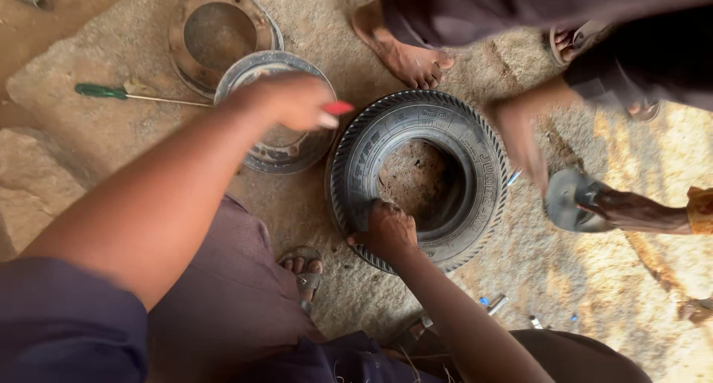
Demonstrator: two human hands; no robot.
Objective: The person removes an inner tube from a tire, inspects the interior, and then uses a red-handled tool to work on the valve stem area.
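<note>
Your right hand (386,231) rests on the near inner rim of a small black tyre (420,176), its fingers (371,213) curled and pressed together over the bead, gripping it. The tyre lies flat on the sandy ground (564,279), in the middle of the view, with bare dirt showing through its centre hole.

Your left hand (291,101) hovers above and left of the tyre, blurred. Its fingers are closed around a tool with a red handle (338,108) — only the red tip sticks out, so you cannot tell what kind of tool it is.

Beneath that hand lies a round grey metal wheel rim (276,147), just beside the tyre's left edge. Behind it sits a second, rusty brown rim half (219,34). A green-handled screwdriver (137,95) lies on the ground to the left of the rims.

Another person's hand (523,141) — also blurred — reaches down at the tyre's right side. Their bare foot (405,52) stands just beyond the tyre's far edge. Your own sandalled foot (303,268) is planted near the tyre's lower left. A few small metal bits (494,303) lie scattered on the ground, lower right.
</note>
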